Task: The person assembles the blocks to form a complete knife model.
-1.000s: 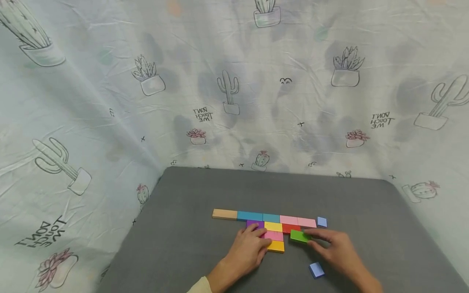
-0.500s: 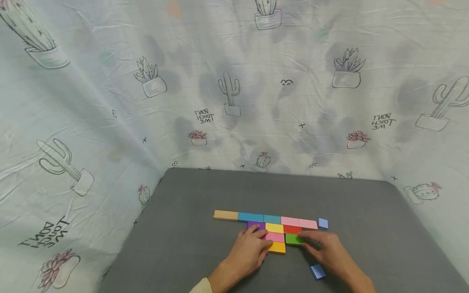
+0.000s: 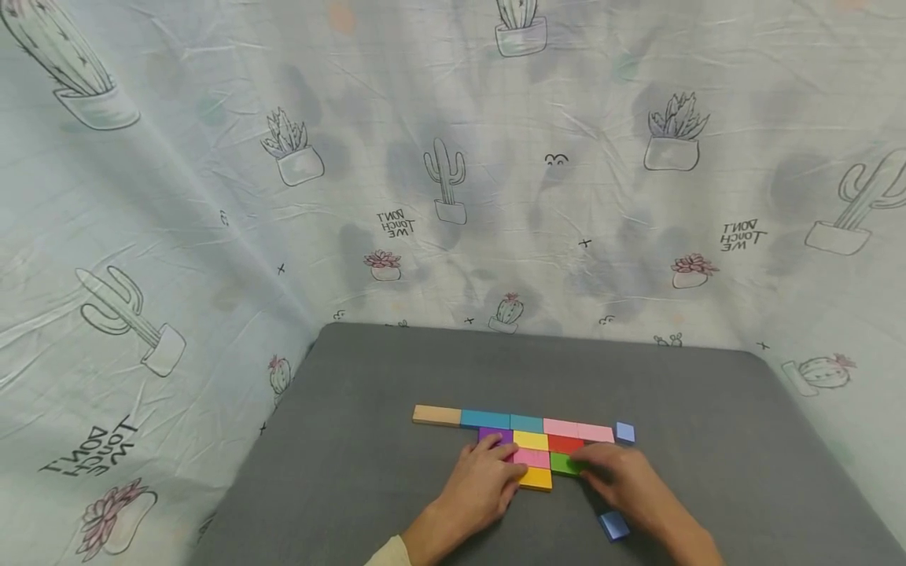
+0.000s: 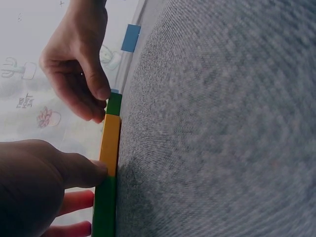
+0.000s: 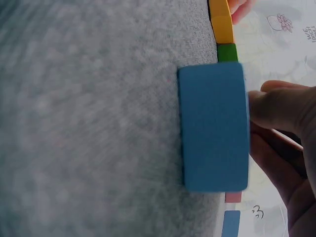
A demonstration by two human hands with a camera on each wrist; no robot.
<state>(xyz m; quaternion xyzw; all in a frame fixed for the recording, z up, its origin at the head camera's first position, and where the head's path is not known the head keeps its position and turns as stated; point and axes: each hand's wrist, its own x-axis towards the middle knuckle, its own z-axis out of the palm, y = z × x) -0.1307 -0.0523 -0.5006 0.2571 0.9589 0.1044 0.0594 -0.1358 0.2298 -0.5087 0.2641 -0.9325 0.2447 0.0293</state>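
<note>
My left hand (image 3: 476, 483) rests on a group of coloured wooden blocks, fingertips on the purple block (image 3: 490, 434) and at the pink block (image 3: 534, 459) and orange block (image 3: 539, 479). In the left wrist view, its thumb touches the orange block beside another green block (image 4: 104, 212), which the hand hides from above. My right hand (image 3: 626, 478) has its index finger and thumb at the right end of a green block (image 3: 563, 464). That block sits against the pink one, below the red block (image 3: 565, 443) and yellow block (image 3: 531, 440).
A row runs behind the group: a tan block (image 3: 436, 414), a blue block (image 3: 485, 419), a teal one and two pink ones. One small blue block (image 3: 625, 431) sits past its right end, another blue block (image 5: 215, 128) beneath my right wrist. Cactus-printed cloth (image 3: 453, 259) surrounds the grey table (image 3: 396, 362).
My right hand has moved the green block left and slightly down, from apart to against the pink block. Its index finger then bent further over it. My left hand stays in place.
</note>
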